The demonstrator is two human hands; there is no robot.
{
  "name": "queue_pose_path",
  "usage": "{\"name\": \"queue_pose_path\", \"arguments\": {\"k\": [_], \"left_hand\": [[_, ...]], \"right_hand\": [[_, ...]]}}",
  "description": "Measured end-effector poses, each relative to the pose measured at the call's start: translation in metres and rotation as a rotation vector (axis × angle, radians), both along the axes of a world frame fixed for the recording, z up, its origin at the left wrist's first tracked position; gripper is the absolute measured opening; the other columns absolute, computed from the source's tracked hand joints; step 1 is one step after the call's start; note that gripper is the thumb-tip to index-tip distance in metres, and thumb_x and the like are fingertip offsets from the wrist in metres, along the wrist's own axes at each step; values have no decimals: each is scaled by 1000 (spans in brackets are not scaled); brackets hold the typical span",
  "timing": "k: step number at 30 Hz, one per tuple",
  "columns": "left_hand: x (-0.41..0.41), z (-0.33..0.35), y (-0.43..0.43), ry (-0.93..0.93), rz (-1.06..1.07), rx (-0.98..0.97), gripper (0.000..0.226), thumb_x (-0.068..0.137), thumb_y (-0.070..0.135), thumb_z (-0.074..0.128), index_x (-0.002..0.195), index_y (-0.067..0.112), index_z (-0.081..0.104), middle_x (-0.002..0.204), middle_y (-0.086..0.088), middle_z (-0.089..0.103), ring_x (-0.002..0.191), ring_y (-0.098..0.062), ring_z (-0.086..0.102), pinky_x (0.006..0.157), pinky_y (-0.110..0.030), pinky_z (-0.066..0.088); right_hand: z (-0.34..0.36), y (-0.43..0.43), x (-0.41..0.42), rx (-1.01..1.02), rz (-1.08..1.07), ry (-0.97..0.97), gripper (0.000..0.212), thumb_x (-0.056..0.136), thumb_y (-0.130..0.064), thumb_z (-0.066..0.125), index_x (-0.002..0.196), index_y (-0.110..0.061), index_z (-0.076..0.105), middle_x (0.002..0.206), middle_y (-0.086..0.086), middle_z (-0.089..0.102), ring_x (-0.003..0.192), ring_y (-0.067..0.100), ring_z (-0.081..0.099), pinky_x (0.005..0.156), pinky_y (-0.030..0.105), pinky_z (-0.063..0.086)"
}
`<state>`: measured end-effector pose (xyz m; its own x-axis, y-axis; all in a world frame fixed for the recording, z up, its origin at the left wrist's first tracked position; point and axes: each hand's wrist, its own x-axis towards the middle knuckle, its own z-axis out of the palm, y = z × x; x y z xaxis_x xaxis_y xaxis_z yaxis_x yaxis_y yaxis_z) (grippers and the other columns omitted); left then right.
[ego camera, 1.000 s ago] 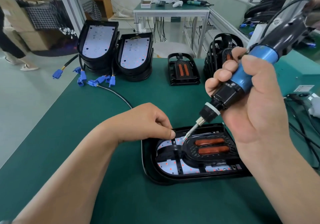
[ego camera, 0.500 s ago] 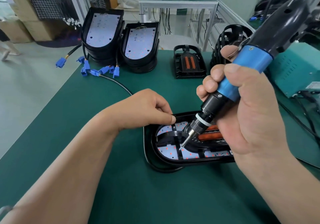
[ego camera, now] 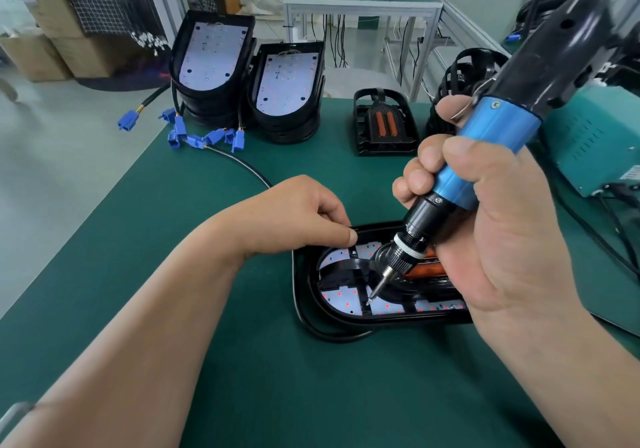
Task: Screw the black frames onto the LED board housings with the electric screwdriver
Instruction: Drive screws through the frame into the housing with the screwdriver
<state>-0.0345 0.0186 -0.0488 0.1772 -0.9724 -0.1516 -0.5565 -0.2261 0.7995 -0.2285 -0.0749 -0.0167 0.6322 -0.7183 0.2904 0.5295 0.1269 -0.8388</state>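
One LED board housing (ego camera: 300, 309) lies on the table (ego camera: 242, 378) toward 4 o'clock, with the black frame (ego camera: 346, 265) seated in it. The right hand (ego camera: 505, 247) has its grip wrapped round the electric screwdriver (ego camera: 485, 157), the bit down at the frame's 7 o'clock side, so it is likely driving a screw. The left hand (ego camera: 294, 215), at the housing's 11 o'clock rim, has a curled grip; holding what, I cannot tell. The next move calls for a square, steady bit.
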Motion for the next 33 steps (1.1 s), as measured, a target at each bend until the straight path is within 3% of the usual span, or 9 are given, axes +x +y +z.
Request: {"name": "queue_pose_path", "arguments": {"k": [13, 18, 22, 28, 33], "left_hand": [[-5, 2, -1, -57, 27, 10, 18, 87, 35, 82, 76, 21, 78, 60, 3, 54, 60, -15, 43, 61, -36, 34], [-6, 4, 0, -59, 24, 8, 19, 87, 34, 82, 72, 24, 76, 58, 10, 53, 57, -11, 43, 57, -29, 35], [-7, 5, 1, -56, 23, 3, 23, 87, 33, 83, 67, 26, 74, 54, 13, 50, 52, -7, 41, 49, -15, 31], [-8, 7, 1, -64, 24, 8, 20, 88, 32, 82, 71, 23, 76, 52, 15, 50, 50, -4, 41, 49, -14, 31], [-9, 8, 1, -88, 13, 24, 39, 89, 32, 81, 53, 35, 65, 52, 15, 46, 52, -5, 38, 49, -15, 30]], "right_hand": [[-1, 7, 0, -96, 72, 23, 34, 85, -19, 68, 117, -17, 59, 78, 4, 49, 66, 22, 51, 74, 44, 43], [0, 10, -1, -150, 126, 22, 34, 83, -17, 66, 116, -17, 58, 75, 3, 49, 61, 23, 50, 69, 42, 44], [-1, 12, 0, -184, 182, 3, 29, 84, -10, 63, 111, -19, 58, 71, 0, 52, 58, 22, 50, 65, 42, 43], [-1, 10, 1, -149, 204, -14, 30, 83, -7, 62, 110, -19, 59, 71, 1, 50, 57, 20, 50, 64, 38, 46], [-2, 11, 1, -163, 237, -21, 28, 84, -7, 61, 109, -20, 59, 70, -1, 52, 56, 20, 50, 62, 39, 43]]}}
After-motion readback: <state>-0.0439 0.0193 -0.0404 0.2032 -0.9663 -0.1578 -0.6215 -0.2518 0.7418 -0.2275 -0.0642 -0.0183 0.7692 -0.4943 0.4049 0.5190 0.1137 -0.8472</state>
